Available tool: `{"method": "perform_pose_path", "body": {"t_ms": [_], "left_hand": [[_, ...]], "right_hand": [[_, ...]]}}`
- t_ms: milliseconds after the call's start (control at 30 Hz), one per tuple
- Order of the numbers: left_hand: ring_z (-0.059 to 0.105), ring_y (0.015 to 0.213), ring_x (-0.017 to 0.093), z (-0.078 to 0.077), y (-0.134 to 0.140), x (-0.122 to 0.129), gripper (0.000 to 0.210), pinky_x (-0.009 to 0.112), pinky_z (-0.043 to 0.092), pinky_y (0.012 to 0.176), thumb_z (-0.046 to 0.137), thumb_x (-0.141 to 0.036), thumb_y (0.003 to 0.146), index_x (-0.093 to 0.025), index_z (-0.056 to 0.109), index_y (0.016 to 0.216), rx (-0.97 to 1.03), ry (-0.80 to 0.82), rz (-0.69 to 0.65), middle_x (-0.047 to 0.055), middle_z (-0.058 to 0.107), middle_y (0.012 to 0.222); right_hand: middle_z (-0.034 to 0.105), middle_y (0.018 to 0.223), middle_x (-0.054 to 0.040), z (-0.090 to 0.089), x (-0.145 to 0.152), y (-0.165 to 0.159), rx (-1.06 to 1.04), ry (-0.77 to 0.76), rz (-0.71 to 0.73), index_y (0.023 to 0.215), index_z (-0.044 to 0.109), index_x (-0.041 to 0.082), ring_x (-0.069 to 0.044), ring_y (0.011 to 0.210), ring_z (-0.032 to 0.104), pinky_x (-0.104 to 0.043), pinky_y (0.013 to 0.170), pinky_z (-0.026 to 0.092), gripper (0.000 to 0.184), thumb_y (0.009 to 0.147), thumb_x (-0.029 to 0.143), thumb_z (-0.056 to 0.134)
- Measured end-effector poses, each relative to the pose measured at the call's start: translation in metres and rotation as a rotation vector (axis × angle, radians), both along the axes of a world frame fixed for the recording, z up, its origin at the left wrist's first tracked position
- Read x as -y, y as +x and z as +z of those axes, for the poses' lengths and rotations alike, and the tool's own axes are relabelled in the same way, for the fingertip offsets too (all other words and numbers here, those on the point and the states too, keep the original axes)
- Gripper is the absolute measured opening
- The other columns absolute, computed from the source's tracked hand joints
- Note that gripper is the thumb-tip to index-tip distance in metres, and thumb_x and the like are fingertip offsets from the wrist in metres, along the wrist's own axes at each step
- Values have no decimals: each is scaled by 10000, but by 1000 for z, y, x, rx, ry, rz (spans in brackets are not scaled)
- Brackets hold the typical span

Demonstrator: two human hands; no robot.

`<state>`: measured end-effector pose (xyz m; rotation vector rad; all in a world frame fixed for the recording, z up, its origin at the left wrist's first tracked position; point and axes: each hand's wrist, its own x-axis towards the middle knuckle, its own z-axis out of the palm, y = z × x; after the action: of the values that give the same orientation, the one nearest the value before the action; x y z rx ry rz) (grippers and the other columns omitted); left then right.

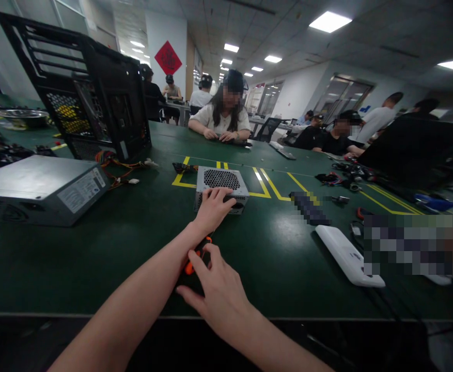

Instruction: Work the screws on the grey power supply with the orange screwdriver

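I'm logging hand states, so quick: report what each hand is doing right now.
Left hand: open, resting on the grey power supply.
Right hand: open, holding nothing, by the orange tool; contact cannot be told.

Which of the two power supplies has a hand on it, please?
The middle power supply, with the honeycomb grille on top: the left hand touches it, not the leftmost box.

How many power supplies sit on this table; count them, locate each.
2. The larger power supply lies at the left, in front of the black computer case; the smaller power supply is near the middle, partly under the left hand. More may be hidden behind the case.
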<state>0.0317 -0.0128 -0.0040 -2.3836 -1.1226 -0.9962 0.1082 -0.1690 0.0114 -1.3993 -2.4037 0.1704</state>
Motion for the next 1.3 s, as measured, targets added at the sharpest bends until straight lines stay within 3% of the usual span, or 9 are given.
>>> {"method": "perform_pose_path", "body": {"t_ms": [167,267,400,567,700,1067,1233,1300], "left_hand": [[412,1083,234,0,-2,-1,121,411,282,856,523,-208,807,-238,582,909,8,-6,-11,51,502,1178],[416,1077,237,1,-4,0,120,414,283,849,544,-203,793,-234,585,902,-4,8,-19,57,506,1171],[423,1052,237,1,-8,1,129,411,294,838,566,-207,778,-240,591,900,3,11,-19,54,516,1147],[429,1036,240,-1,-8,3,130,411,300,825,568,-220,777,-242,596,902,21,10,-5,59,519,1128],[425,1046,239,-2,-7,3,130,410,294,838,568,-227,780,-237,591,907,30,-5,1,53,516,1131],[426,1040,237,-1,-7,3,111,410,296,840,565,-222,780,-232,585,888,22,-6,9,55,511,1135],[404,1053,245,1,-6,6,132,418,289,845,531,-224,799,-236,578,921,-7,-4,24,68,493,1145],[398,1049,250,1,-5,8,157,424,284,846,522,-234,804,-242,574,951,-13,-2,30,77,481,1141]], "right_hand": [[497,1163,-123,-8,-5,-11,121,70,-82,979,538,202,-235,885,565,-384,692,509,285,757,375,576],[542,1091,-130,-14,-9,-13,170,146,-143,951,541,178,-219,819,568,-364,637,521,193,760,200,546],[525,1079,-191,-25,-2,4,113,340,-258,1107,511,131,-248,863,541,-383,651,517,402,725,35,429],[484,1118,-191,-31,10,50,-80,447,-370,1199,452,122,-244,895,515,-424,720,485,388,821,117,370],[515,1093,-151,-30,2,69,-175,377,-380,1195,450,139,-232,955,495,-423,776,460,348,872,170,323],[548,1047,-132,-25,-13,64,-308,281,-379,1160,472,158,-218,939,528,-424,796,454,330,881,227,309],[589,1020,-152,-21,-16,62,-371,96,-494,1191,392,118,-233,856,612,-377,667,502,389,889,350,317],[603,989,-142,-18,-19,62,-377,105,-523,1135,417,124,-228,809,625,-354,624,503,355,880,360,344]]}}
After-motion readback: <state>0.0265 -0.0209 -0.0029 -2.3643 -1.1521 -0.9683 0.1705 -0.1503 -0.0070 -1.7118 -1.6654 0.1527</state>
